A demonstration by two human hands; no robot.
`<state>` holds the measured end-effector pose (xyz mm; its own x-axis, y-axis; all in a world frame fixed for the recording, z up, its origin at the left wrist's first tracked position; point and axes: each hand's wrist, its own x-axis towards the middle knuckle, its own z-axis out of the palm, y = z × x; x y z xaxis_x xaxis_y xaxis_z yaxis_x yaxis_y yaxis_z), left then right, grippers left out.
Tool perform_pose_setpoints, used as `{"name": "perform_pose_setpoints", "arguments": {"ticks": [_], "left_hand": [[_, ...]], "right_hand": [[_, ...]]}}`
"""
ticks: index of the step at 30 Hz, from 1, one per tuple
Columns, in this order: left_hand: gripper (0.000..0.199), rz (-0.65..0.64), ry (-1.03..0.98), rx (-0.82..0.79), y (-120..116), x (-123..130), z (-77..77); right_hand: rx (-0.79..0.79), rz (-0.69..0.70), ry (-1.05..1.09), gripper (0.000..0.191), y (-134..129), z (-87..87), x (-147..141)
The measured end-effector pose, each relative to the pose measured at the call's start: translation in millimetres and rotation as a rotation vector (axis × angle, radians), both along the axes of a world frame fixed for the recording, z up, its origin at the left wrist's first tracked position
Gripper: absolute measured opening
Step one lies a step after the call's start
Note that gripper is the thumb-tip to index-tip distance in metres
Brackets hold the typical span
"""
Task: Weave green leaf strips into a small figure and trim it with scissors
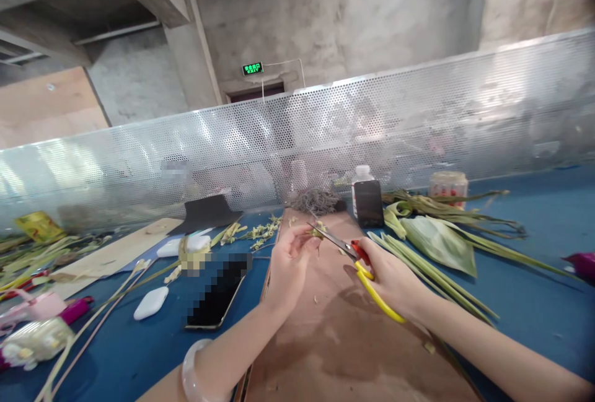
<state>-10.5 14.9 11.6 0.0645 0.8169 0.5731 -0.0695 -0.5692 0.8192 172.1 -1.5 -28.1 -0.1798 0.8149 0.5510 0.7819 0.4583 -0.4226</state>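
Note:
My right hand [388,269] is wrapped round scissors [382,300] with yellow and red handles. Their metal blades point up and left toward my left hand [290,259]. The fingers of that hand pinch a small pale green-yellow leaf piece [320,227], which lies right by the blade tips. Whether the blades touch it, I cannot tell. Both hands are above a brown board [320,346] with tiny scraps on it. Long green leaf strips [432,272] lie just beyond my right hand. Several small knotted leaf pieces [264,233] are scattered left of the board.
A phone [218,297] and a white earphone case [151,303] lie on the blue table [134,362] at left. A bunch of grey cord [318,202], a bottle [362,171], a second dark phone [369,204] and a glass jar [449,186] stand before the perforated metal screen [223,148].

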Motion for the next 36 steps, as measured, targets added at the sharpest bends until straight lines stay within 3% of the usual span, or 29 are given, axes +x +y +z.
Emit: {"name": "perform_pose_setpoints", "arguments": {"ticks": [19,29,36], "left_hand": [[0.022,0.017,0.03,-0.021,-2.1,-0.1,-1.4],[0.021,-0.118,-0.06,-0.096,3.3,0.4,-5.3],[0.017,-0.43,-0.23,-0.262,0.9,5.5,-3.9]], "right_hand": [[0.104,-0.086,-0.053,0.022,0.5,3.2,3.0],[0.202,-0.115,-0.136,0.02,1.8,9.6,8.7],[0.214,-0.175,-0.16,0.022,2.7,9.9,9.2]]}}
